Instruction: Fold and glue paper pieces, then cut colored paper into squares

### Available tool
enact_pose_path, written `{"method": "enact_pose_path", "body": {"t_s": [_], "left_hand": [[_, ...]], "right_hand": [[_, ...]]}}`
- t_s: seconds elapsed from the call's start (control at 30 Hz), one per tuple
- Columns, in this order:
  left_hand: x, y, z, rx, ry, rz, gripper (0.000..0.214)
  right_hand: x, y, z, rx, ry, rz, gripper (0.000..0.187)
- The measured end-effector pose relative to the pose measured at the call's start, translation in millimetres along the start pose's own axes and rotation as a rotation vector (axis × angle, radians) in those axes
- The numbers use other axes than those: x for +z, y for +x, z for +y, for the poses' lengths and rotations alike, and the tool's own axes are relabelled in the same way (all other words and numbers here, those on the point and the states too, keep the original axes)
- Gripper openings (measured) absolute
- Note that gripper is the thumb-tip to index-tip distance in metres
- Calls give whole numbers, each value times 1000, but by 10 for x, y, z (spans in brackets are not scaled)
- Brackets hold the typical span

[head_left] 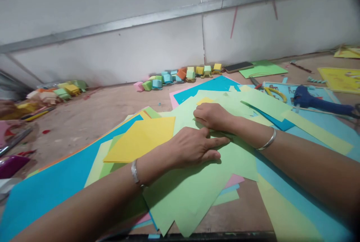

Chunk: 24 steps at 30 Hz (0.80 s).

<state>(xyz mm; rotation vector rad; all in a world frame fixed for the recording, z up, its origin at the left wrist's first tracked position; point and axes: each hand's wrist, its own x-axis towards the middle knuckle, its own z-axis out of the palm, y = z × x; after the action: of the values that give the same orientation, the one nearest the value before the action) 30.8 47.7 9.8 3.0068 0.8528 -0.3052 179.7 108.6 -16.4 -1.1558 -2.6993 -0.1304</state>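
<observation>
My left hand (198, 146) rests on a light green sheet of paper (191, 197), its index finger and thumb stretched out to the right and pressing flat. Just beyond it my right hand (212, 116) is closed, fingers curled down against light green paper; a small green corner pokes out below its fingertips. A shadowed paper edge runs between the two hands. What lies under the right palm is hidden. Beside my left wrist lies a folded yellow sheet (140, 139), on top of a large blue sheet (56, 193).
Small folded paper cubes (168, 78) line the wall. To the right lie yellow-handled scissors (274, 94), a blue glue gun (317, 101) and a black phone (239, 66). At far left, another person's hand (8, 109) shows near more paper pieces (63, 93) and a purple object (12, 166).
</observation>
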Motion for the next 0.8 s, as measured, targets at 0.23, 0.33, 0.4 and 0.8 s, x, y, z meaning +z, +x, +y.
{"method": "enact_pose_path", "body": {"t_s": [0.23,0.33,0.4,0.8], "left_hand": [[-70,119,217,-91,53,-30,62],[-6,51,300,-162,121,-26,71],[27,0,334,-204,116,-13,79],[23,-194,610,215,-71,128,47]], "right_hand": [[-14,-1,11,-4,28,-5,17],[-16,-9,9,2,45,6,19],[-12,-13,11,6,60,16,19],[48,-46,36,-3,238,176,22]]}}
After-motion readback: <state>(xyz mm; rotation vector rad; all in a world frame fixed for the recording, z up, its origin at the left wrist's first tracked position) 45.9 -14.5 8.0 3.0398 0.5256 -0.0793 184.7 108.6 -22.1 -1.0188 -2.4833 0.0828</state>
